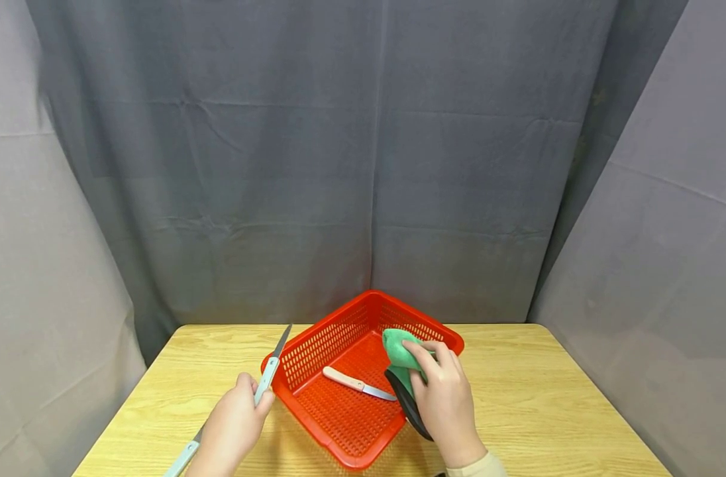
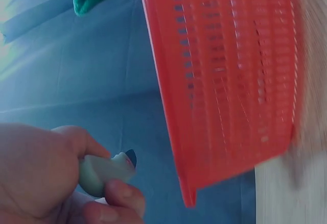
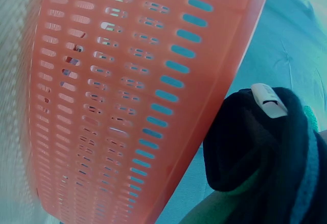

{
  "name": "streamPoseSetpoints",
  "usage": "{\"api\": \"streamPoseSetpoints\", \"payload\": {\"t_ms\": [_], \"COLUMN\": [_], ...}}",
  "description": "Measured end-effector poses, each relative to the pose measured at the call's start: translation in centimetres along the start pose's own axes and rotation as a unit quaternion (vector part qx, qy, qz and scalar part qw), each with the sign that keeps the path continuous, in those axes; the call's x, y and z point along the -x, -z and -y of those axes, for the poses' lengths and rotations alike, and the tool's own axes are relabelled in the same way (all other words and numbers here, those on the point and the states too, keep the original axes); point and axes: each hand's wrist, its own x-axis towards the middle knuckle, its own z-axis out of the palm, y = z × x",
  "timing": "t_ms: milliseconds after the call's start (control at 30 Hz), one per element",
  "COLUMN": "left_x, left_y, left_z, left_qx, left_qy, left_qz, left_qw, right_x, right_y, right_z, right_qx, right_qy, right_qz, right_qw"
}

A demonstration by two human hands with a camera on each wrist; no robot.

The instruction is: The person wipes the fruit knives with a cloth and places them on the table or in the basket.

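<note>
My left hand grips a knife by its pale mint handle, its dark blade pointing up and away beside the basket's left corner. In the left wrist view, fingers and thumb wrap the knife handle. A second knife with a mint handle lies at the table's front left, partly hidden behind that hand. My right hand pinches a folded green cloth with black parts over the red basket's right side. The cloth's black part hangs by the rim, showing a white tag.
The red perforated plastic basket stands cornerwise on the wooden table. Inside it lies a knife with a pale pink handle, its blade toward the right. Grey curtains enclose the back and sides.
</note>
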Motion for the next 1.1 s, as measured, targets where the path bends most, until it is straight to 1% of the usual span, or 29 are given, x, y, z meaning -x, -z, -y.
{"api": "streamPoseSetpoints", "payload": {"t_ms": [267,500,900,1100], "left_x": [0.3,0.3,0.4,0.5], "left_y": [-0.8,-1.3,-2.2,-2.6], "left_z": [-2.3,-3.7,-5.0,-5.5], "left_qx": [0.029,0.047,0.061,0.064], "left_qy": [-0.012,-0.029,-0.066,-0.078], "left_qz": [0.004,-0.010,-0.026,-0.032], "left_qw": [0.9995,0.9984,0.9956,0.9944], "right_x": [0.0,-0.1,-0.2,-0.2], "right_y": [0.0,0.0,0.1,0.3], "right_z": [0.1,0.1,0.3,0.4], "right_qx": [-0.002,-0.003,-0.004,-0.002], "right_qy": [-0.001,-0.002,0.005,0.004], "right_qz": [0.003,0.003,-0.002,0.001], "right_qw": [1.0000,1.0000,1.0000,1.0000]}}
